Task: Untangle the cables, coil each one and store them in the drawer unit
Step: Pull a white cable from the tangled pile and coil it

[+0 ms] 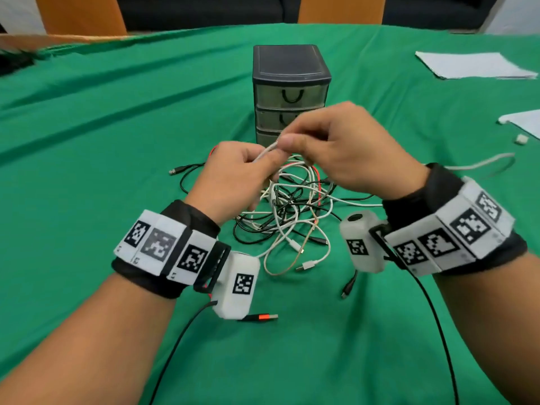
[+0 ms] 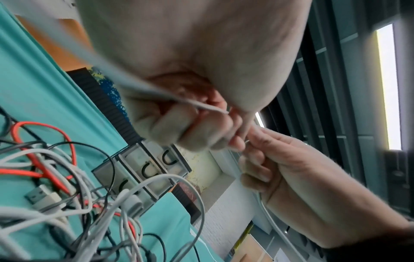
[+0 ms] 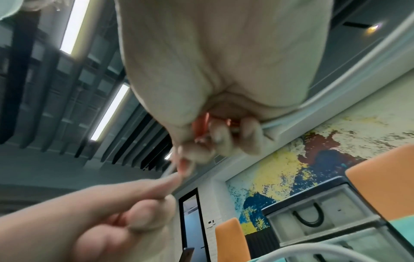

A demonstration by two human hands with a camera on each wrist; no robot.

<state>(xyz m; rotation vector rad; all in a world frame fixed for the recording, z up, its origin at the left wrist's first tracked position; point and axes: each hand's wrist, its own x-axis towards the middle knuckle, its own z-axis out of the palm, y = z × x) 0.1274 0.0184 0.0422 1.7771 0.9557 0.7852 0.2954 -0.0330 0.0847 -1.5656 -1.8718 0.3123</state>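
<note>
Nearest, a red-tipped plug [image 1: 264, 317] lies on the green table [image 1: 117, 118], toward its near edge. Beyond it the cable tangle [image 1: 287, 217] sprawls mid-table. Above the tangle, the left hand [image 1: 233, 176] and right hand [image 1: 347, 150] meet, each pinching the same white cable [image 1: 264, 153] with curled fingers. Just behind them stands the drawer unit [image 1: 290, 83], drawers closed. Papers [image 1: 473, 65] lie toward the far right corner.

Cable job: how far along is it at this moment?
Nothing stored yet: the drawer unit is shut and the cable tangle is heaped before it. In hand: left hand and right hand pinch one white cable above it. Left: untangling, coiling, storing.
</note>
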